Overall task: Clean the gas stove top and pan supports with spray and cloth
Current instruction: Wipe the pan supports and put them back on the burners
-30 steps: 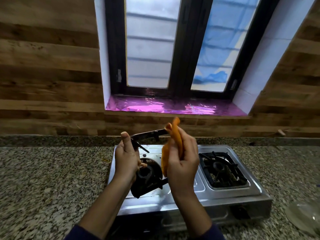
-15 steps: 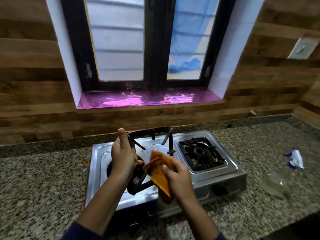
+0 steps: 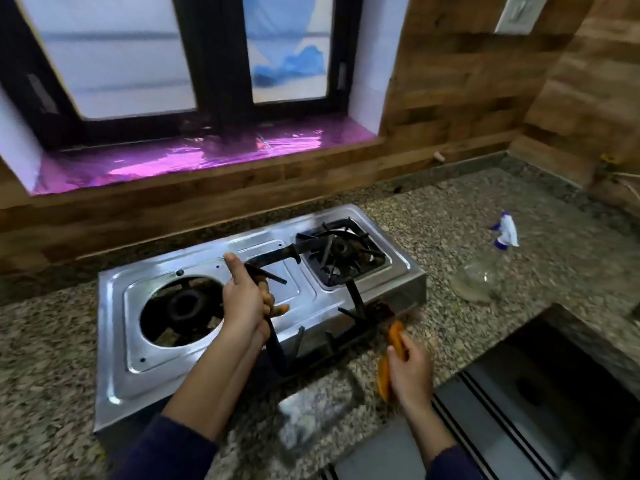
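A steel two-burner gas stove (image 3: 121, 344) sits on the granite counter. Its left burner (image 3: 185, 304) is bare. My left hand (image 3: 244, 296) grips a black pan support (image 3: 353, 299), held tilted above the stove's front right part. My right hand (image 3: 410, 367) holds an orange cloth (image 3: 394, 336) pressed against the support's lower right corner. A second pan support (image 3: 341, 252) rests on the right burner. A clear spray bottle (image 3: 485, 268) with a white and blue head lies on the counter to the right.
A steel sink (image 3: 526, 400) is set into the counter at the lower right. A window with a purple foil sill (image 3: 194, 157) is behind the stove. Wood-panelled walls close the back and right corner. Granite counter (image 3: 45, 368) extends left.
The view swung right and down. My right hand moved the cloth from the middle of the support to its lower right corner, and the support now hangs lower, over the stove's front.
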`<state>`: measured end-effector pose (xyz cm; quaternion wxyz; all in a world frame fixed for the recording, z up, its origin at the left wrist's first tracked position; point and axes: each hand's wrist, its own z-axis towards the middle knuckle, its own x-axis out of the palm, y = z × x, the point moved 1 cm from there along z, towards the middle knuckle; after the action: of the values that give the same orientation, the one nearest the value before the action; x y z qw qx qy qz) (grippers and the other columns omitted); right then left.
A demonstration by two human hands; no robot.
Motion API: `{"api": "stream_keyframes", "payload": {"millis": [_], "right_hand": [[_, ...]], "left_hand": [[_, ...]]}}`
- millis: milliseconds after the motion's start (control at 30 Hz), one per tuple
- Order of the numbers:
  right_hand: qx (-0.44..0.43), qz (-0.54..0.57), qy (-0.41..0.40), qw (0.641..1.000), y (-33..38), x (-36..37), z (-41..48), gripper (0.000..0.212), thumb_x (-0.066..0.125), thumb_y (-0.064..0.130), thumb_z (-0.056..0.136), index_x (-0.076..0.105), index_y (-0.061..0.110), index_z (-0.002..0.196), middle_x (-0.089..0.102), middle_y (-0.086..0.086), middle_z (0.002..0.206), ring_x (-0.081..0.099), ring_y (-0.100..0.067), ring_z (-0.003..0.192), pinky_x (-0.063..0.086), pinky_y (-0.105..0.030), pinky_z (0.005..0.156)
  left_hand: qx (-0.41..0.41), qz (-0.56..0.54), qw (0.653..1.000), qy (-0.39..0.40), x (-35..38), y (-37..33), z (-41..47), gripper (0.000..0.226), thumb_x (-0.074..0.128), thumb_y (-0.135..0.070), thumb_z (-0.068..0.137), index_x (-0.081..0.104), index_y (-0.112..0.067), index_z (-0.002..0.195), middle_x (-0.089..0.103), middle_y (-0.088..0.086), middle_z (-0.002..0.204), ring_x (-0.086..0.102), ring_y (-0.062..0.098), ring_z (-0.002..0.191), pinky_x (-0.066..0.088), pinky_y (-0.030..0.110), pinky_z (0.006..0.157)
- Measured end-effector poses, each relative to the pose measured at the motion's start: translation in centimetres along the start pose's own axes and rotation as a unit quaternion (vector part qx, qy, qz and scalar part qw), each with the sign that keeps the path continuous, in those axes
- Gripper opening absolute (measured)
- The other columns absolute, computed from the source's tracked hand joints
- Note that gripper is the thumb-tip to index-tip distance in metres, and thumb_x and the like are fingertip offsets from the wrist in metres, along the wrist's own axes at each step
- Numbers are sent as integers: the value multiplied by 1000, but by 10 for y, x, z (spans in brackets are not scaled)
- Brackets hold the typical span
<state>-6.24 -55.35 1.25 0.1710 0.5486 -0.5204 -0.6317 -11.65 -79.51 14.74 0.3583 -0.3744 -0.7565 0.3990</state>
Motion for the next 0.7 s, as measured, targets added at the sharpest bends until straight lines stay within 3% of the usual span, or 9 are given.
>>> {"api": "stream_keyframes", "payload": {"millis": [133,200,300,367,433,500,567,633,700], "right_hand": [[-9,6,19,1000,-4,-1,0,28,60,22,97,64,17,124,62,-5,119,58,-18,107,45,-29,86],[-13,129,51,990,16,-3,-1,28,51,31,101,64,23,124,64,0,123,59,-16,115,49,-33,94],[72,328,137,932,43,2,-2,35,50,39,99,62,24,128,65,-4,128,59,-22,122,44,-47,107],[82,365,155,914,55,8,-2,36,56,37,96,61,21,128,67,-10,126,59,-27,123,41,-50,110],[62,374,188,906,67,14,-3,51,68,43,84,62,16,127,70,-13,119,63,-28,117,43,-49,108],[30,382,242,891,78,24,-3,75,81,51,68,61,12,129,72,-15,114,69,-22,101,54,-37,95],[-16,364,291,885,92,35,-2,58,76,30,81,57,12,133,72,-13,111,69,-14,88,56,-23,80],[-55,340,313,885,109,53,-5,42,60,5,91,55,13,132,73,-9,108,69,-11,86,55,-19,77],[-84,340,315,882,126,71,-5,39,60,7,90,55,16,127,74,-7,105,70,-12,90,55,-20,78]], "left_hand": [[-26,0,1000,6,10,14,1,67,21,-75,87,41,-14,66,25,1,49,22,15,42,57,32,47],[-33,-10,999,1,11,20,3,68,21,-75,87,45,-14,72,26,0,48,22,14,41,56,32,46],[-38,-24,999,-7,8,24,4,71,23,-73,89,56,-13,108,25,1,52,21,14,42,56,32,46],[-28,-33,999,-16,1,22,5,62,24,-68,94,51,-13,100,24,1,52,21,14,40,53,29,44],[0,-38,999,-39,-11,18,6,54,26,-61,98,47,-12,98,26,1,51,22,13,38,52,28,44],[27,-54,996,-71,-28,11,6,52,27,-57,100,48,-10,96,31,1,52,23,12,35,52,28,44],[45,-86,990,-105,-47,5,9,53,28,-56,101,51,-10,88,36,1,53,27,11,32,50,27,43],[50,-123,981,-142,-71,1,13,53,30,-58,99,53,-11,91,42,0,54,36,12,34,51,28,50],[50,-105,977,-176,-95,1,17,56,30,-61,98,57,-12,99,52,-2,58,51,15,45,52,30,61]]}}
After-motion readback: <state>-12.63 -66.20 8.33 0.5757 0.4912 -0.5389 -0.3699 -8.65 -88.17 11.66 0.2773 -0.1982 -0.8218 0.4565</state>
